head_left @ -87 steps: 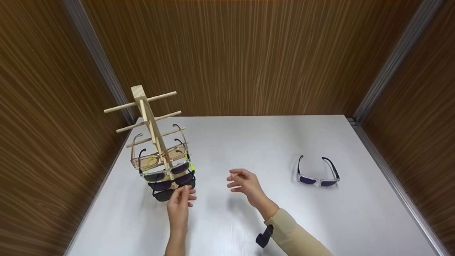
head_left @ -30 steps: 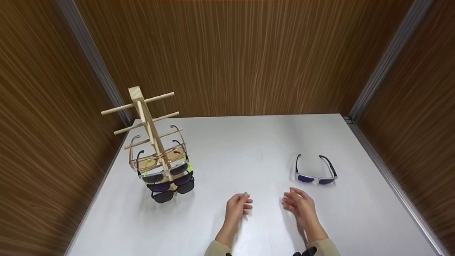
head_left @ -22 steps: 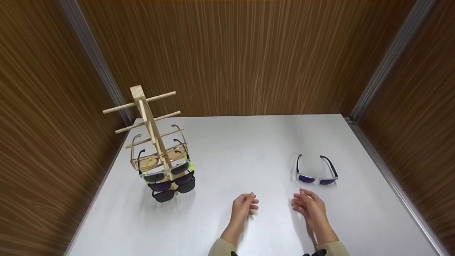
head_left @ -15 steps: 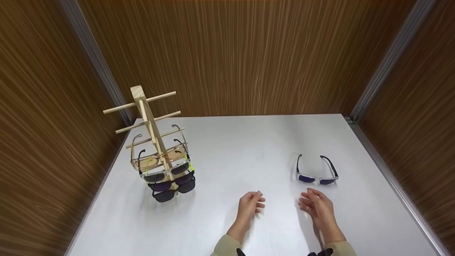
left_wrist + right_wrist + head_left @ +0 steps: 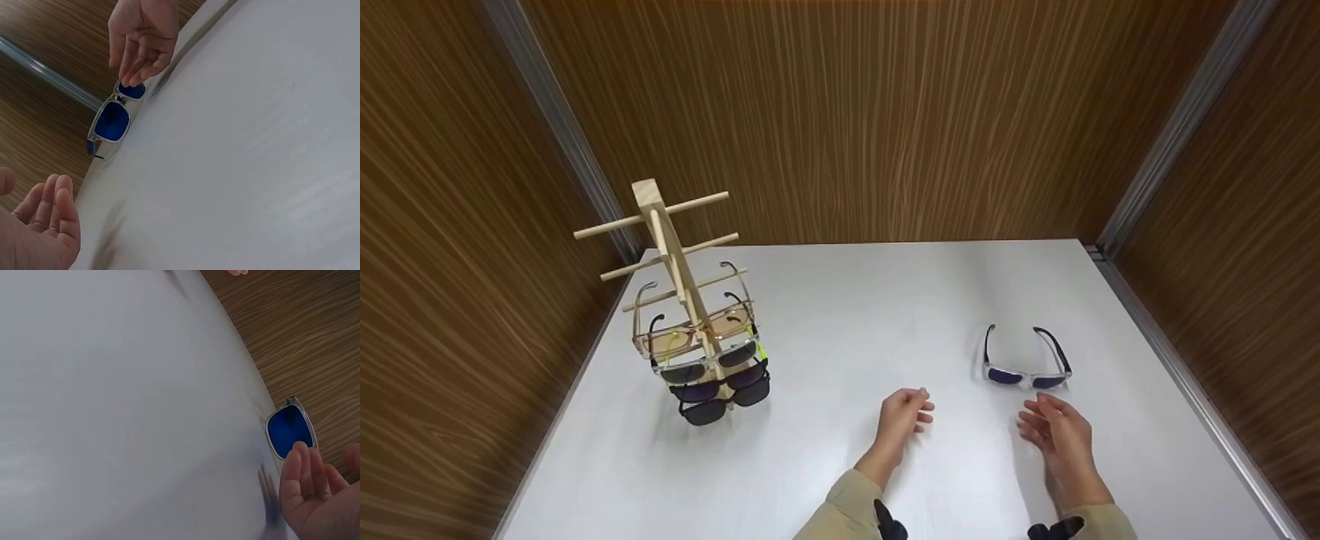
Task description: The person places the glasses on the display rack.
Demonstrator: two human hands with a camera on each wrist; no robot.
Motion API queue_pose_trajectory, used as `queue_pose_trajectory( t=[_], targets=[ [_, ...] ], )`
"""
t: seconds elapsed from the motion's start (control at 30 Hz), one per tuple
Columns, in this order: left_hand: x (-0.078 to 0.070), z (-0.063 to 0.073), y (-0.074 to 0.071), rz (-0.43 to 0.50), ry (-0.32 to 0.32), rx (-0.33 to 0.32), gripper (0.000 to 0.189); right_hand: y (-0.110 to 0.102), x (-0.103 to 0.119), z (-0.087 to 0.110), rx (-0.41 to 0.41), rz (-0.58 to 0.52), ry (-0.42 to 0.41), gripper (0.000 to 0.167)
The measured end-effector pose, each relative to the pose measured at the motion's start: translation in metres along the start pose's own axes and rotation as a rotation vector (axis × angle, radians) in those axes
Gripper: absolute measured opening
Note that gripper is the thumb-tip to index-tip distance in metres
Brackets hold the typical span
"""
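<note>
A pair of sunglasses [image 5: 1026,377] with a clear frame, blue lenses and black temples lies unfolded on the right of the white table, temples toward the back. Just in front of its right lens is my right hand [image 5: 1061,435], fingers loosely bent and holding nothing. My left hand [image 5: 901,420] hovers over the table farther left, relaxed, with nothing in it. In the left wrist view the blue lens [image 5: 112,121] shows between both hands. The right wrist view has my right fingertips overlapping the lower edge of one lens [image 5: 289,430].
On the left stands a wooden eyewear rack [image 5: 675,262]. Its lower pegs carry several pairs, among them amber-lensed glasses [image 5: 669,343] and black sunglasses [image 5: 705,412]; the upper pegs are bare. Wood-grain panels [image 5: 840,120] enclose the white table [image 5: 840,300] at back and sides.
My left hand has left the rack's lower sunglasses and moved right to mid-table. My right hand has also moved right, up to the clear-framed sunglasses, which stay in place.
</note>
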State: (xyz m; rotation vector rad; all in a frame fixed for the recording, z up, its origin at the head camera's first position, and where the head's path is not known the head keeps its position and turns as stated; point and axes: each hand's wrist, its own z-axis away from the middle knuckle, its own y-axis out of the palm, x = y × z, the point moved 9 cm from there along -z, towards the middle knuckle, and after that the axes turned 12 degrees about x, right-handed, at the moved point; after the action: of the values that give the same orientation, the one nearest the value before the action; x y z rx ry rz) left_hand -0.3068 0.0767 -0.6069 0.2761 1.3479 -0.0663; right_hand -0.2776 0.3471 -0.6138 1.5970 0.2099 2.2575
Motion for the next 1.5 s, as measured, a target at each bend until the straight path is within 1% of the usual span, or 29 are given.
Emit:
queue_pose_trajectory(
  t=[0.13, 0.23, 0.3, 0.5, 0.63, 0.8, 0.87, 0.93, 1.03, 1.1, 1.3, 1.37, 1.5],
  targets=[
    [0.002, -0.006, 0.006, -0.005, -0.011, -0.008, 0.027, -0.008, 0.005, 0.000, -0.031, 0.009, 0.006, 0.040],
    [0.002, -0.011, 0.011, -0.004, -0.014, -0.011, 0.028, -0.015, 0.012, -0.001, -0.071, 0.033, 0.010, 0.042],
    [0.002, -0.015, 0.015, -0.006, -0.015, -0.011, 0.029, -0.019, 0.016, -0.002, -0.092, 0.046, 0.010, 0.040],
    [-0.001, -0.025, 0.025, -0.008, -0.015, -0.019, 0.025, -0.026, 0.028, -0.006, -0.115, 0.092, -0.019, 0.029],
    [-0.003, -0.033, 0.030, -0.013, -0.014, -0.015, 0.025, -0.030, 0.032, -0.008, -0.139, 0.113, -0.019, 0.030],
    [-0.004, -0.044, 0.036, -0.014, -0.027, -0.015, 0.024, -0.038, 0.035, -0.010, -0.172, 0.132, 0.009, 0.028],
    [-0.004, -0.049, 0.039, -0.018, -0.025, -0.013, 0.024, -0.041, 0.036, -0.011, -0.193, 0.156, 0.029, 0.031],
    [-0.004, -0.054, 0.042, -0.029, -0.019, -0.008, 0.024, -0.043, 0.037, -0.012, -0.206, 0.181, 0.049, 0.038],
    [-0.003, -0.060, 0.046, -0.035, 0.001, -0.011, 0.023, -0.045, 0.038, -0.015, -0.204, 0.205, 0.070, 0.049],
    [-0.002, -0.063, 0.050, -0.032, 0.013, -0.015, 0.022, -0.048, 0.039, -0.017, -0.192, 0.202, 0.076, 0.052],
    [0.001, -0.067, 0.067, 0.001, 0.029, -0.005, 0.018, -0.054, 0.036, -0.018, -0.168, 0.095, 0.094, 0.050],
    [-0.002, -0.069, 0.071, -0.004, 0.037, -0.003, 0.020, -0.054, 0.037, -0.021, -0.163, 0.089, 0.100, 0.051],
    [-0.012, -0.076, 0.076, -0.016, 0.040, -0.006, 0.019, -0.050, 0.042, -0.031, -0.149, 0.130, 0.106, 0.056]
  ],
)
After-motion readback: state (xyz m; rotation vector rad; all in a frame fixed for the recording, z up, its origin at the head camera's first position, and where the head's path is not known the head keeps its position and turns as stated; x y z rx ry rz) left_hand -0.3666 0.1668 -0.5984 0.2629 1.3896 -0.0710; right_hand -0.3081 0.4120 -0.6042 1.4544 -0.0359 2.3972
